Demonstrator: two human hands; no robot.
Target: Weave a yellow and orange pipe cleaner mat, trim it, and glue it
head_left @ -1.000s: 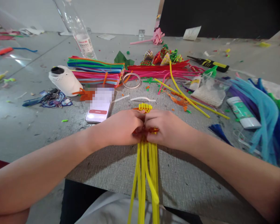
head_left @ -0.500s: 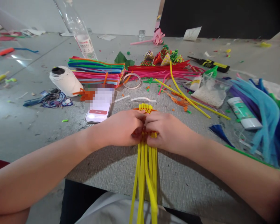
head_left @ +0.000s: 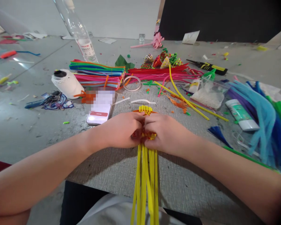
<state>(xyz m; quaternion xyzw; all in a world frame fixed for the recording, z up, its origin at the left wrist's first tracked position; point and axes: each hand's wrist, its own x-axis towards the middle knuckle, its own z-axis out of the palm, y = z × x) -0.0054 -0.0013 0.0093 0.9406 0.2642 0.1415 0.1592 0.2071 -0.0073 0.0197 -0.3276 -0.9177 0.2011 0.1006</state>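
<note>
1. Your yellow-and-orange woven piece (head_left: 145, 109) sits around the middle of the grey table (head_left: 110, 168), between and partly beneath your hands; its far edge shows beyond your knuckles.
2. Your left hand (head_left: 130, 126) has its fingers curled in and clamped on the left side of the weave, though the fingertips are partly hidden.
3. Your right hand (head_left: 164, 129) is bent round the right side, fingers clamped on it too; you can't tell from here exactly which strand each fingertip pinches.
4. The yellow strips (head_left: 142, 170) trail from the weave towards you, past the near table edge. Expect them to be light, soft and bendy, perhaps keeping any kink.
5. The woven part should be firmer and springy, hardly slippery, and more likely to loosen than break if you tug one strand.
6. Your surest hold is a flat pinch on both sides of the weave, rather than on the loose tails.
7. The phone (head_left: 99, 112) lies just beyond your left wrist.
</note>
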